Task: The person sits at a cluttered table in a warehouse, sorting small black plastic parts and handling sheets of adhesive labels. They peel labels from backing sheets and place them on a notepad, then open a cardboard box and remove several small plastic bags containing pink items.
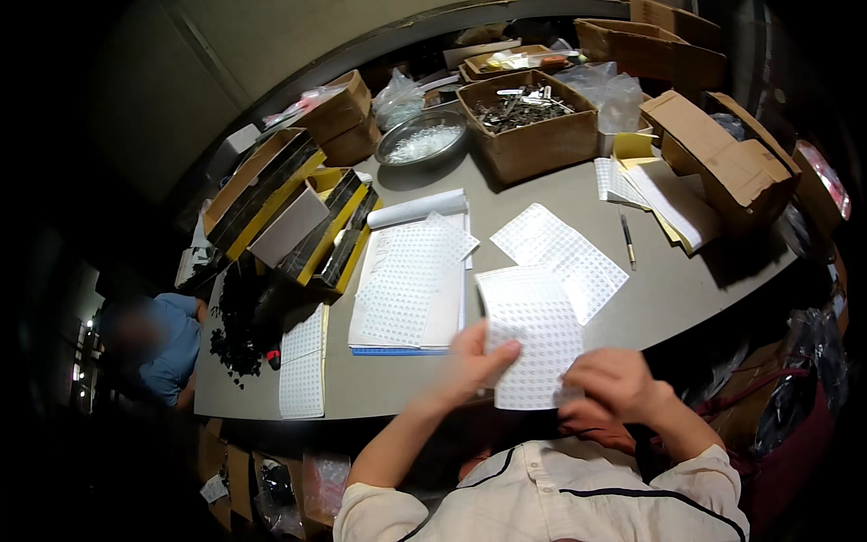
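A white sheet printed with rows of small marks, which looks like a label sheet point(536, 334), is held up over the table's front edge. My left hand point(471, 369) grips its left edge, thumb on top and fingers behind. At its lower right corner, my right hand point(616, 384) has curled fingers pinched at the paper; whether a small label is between them cannot be seen. Just beyond lie similar loose sheets point(582, 271). To the left, another printed sheet point(411, 285) rests on a pad of papers with a blue edge point(406, 351).
Yellow-and-black boxes point(271, 212) stand at the left, near black small parts point(237, 325) and a strip of sheets point(302, 366). Behind are a metal bowl point(422, 144) and a carton of metal pieces point(533, 149). A pen point(628, 239) lies right. Another person point(167, 343) is far left.
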A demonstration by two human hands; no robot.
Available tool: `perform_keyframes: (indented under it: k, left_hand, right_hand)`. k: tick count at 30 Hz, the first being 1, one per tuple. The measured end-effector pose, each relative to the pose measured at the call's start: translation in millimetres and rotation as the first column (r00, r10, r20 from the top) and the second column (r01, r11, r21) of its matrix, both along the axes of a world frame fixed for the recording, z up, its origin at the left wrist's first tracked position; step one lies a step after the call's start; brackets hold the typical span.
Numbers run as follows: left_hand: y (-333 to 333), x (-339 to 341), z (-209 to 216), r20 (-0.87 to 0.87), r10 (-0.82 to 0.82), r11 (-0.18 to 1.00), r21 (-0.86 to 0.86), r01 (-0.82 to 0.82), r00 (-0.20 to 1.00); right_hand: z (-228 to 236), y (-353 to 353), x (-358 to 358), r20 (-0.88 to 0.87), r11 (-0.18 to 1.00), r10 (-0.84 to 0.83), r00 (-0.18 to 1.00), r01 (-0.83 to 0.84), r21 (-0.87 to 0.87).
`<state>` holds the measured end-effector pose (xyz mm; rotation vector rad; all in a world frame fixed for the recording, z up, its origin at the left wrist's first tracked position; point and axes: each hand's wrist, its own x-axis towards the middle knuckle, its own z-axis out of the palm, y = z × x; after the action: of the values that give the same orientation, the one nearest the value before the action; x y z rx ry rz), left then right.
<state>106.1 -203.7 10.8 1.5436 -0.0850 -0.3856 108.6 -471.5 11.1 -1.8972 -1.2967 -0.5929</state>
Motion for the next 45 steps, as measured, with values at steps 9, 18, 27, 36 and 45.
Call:
perform_keyframes:
  k: [9,18,27,36,45]
  left_hand:
    - [141,18,11,0.127,0.375,0.884,0.251,-0.395,0.918]
    - [185,-2,-26,0.302,0.43,0.783,0.345,-0.518,0.851]
    - [144,12,-21,0.719,-0.008,0.244,0.675,-0.696,0.695]
    - [52,39,-19,0.701,-0.396,0.439,0.712,-0.548,0.593]
    - [32,60,-43,0.676,-0.386,0.509,0.724,-0.466,0.627]
  right_hand:
    - [-27,-13,70,-0.307,0.917,-0.398,0.865,0.365,-0.161]
    - [-33,14,56,-0.022,0.769,-0.45,0.893,0.376,-0.517]
    - [-12,30,71,-0.384,0.979,-0.13,0.914,0.058,-0.194]
    - [-31,3,43,-0.08,0.965,-0.131,0.988,0.109,-0.237]
    - [-46,13,19,0.042,0.915,-0.232,0.972,0.232,-0.33]
